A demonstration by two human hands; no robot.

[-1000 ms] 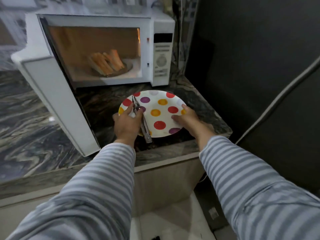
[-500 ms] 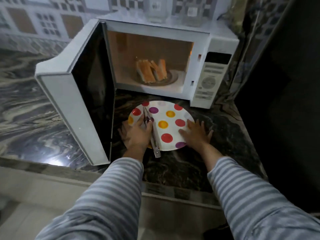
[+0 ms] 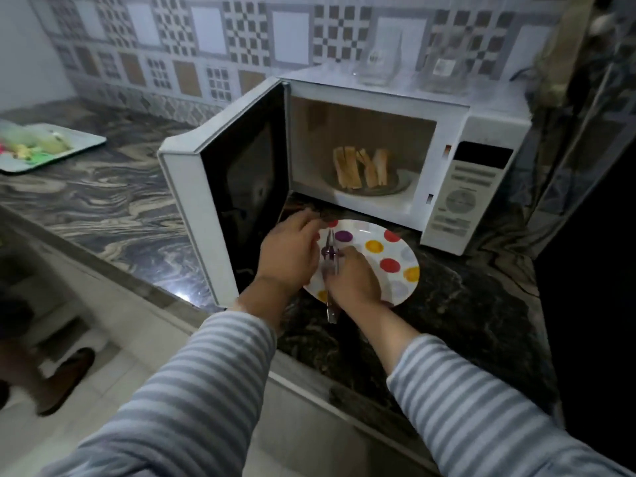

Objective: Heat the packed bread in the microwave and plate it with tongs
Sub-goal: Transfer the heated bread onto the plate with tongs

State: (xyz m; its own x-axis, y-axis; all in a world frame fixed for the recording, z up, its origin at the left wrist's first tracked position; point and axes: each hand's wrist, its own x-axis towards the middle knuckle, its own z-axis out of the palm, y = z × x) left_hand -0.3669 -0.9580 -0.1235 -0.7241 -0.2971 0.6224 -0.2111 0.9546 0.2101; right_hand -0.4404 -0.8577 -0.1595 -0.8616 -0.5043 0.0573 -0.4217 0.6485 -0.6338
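Inside the open microwave point(image 3: 444, 160), bread slices point(image 3: 361, 166) stand on the glass turntable point(image 3: 399, 187). On the counter point(image 3: 464, 321) below, the spotted plate point(image 3: 395, 256) carries the tongs point(image 3: 330, 270). Right hand point(image 3: 354, 282) closes around the tongs; left hand point(image 3: 292, 253), fingers loosely curled, rests just beside them.

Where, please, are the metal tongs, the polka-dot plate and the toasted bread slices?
metal tongs point(image 3: 329, 259): head view, purple hinge area between the hands.
polka-dot plate point(image 3: 395, 249): head view, bare white surface right of centre.
toasted bread slices point(image 3: 361, 166): head view, middle slices inside the microwave.
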